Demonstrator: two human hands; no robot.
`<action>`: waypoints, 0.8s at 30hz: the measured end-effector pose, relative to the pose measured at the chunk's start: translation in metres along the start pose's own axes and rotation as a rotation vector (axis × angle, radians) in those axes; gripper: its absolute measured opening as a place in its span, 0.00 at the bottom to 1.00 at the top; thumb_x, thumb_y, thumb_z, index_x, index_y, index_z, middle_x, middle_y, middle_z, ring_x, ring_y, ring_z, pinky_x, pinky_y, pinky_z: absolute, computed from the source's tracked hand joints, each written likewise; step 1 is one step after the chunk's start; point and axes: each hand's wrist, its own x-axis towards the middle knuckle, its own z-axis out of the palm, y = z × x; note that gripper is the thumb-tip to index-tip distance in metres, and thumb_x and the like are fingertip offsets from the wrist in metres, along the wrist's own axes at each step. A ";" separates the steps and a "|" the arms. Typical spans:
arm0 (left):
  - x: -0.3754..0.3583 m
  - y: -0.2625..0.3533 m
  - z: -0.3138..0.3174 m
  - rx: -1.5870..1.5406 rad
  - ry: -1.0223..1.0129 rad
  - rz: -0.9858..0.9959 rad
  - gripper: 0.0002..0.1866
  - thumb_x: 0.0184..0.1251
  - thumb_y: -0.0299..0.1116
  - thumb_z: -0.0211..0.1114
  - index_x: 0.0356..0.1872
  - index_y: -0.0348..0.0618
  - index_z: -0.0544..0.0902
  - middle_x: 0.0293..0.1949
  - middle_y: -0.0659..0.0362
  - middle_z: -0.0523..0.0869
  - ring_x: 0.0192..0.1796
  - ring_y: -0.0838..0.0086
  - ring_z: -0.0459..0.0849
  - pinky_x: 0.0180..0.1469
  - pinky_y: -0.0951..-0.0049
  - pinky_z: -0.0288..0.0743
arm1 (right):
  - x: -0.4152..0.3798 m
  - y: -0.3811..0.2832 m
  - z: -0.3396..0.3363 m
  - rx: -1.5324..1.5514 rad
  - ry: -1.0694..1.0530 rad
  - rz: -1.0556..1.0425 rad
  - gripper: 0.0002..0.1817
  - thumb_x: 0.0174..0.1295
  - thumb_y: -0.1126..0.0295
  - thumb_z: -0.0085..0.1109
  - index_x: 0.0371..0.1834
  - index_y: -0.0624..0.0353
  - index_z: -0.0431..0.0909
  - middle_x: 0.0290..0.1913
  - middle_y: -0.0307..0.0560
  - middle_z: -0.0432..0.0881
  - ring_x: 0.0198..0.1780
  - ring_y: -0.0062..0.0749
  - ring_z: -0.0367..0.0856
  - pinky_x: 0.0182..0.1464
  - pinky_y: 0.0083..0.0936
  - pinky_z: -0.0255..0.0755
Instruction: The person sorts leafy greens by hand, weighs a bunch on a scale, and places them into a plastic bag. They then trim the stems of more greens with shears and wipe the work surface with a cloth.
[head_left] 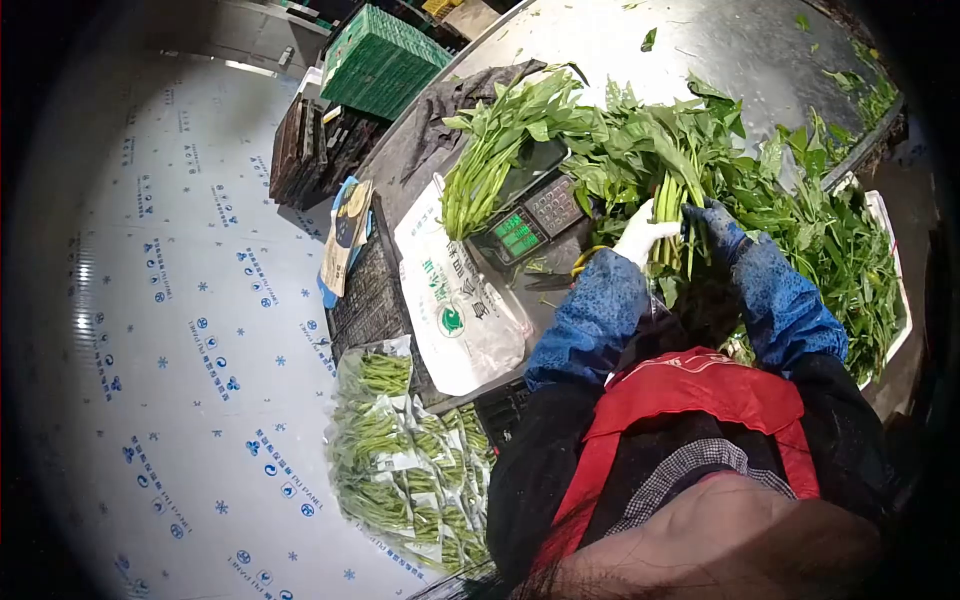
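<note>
My left hand (640, 238), in a white glove, is closed around the pale stems of a bunch of leafy greens (668, 205), which looks like water spinach. My right hand (716, 232), in a dark blue glove, closes on the same stems from the other side. Leaves spread out above both hands. Left of them, another bunch of greens (478, 185) lies across a digital scale (540, 215) with lit green digits. Scissors (552, 283) with yellow handles rest by my left sleeve.
A white crate (903, 290) heaped with loose greens stands at the right. Printed white bags (455, 300) hang over the table's left edge. Packed bags of stems (410, 460) are piled below. Green crates (380, 62) and a dark cloth (455, 110) are farther back.
</note>
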 end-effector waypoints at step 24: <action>0.009 -0.004 -0.010 0.057 -0.056 -0.072 0.17 0.46 0.19 0.61 0.41 0.38 0.74 0.26 0.60 0.78 0.23 0.74 0.76 0.27 0.75 0.72 | 0.031 0.035 -0.002 -0.266 0.255 -0.152 0.21 0.45 0.70 0.63 0.45 0.64 0.73 0.33 0.46 0.80 0.33 0.31 0.78 0.37 0.26 0.72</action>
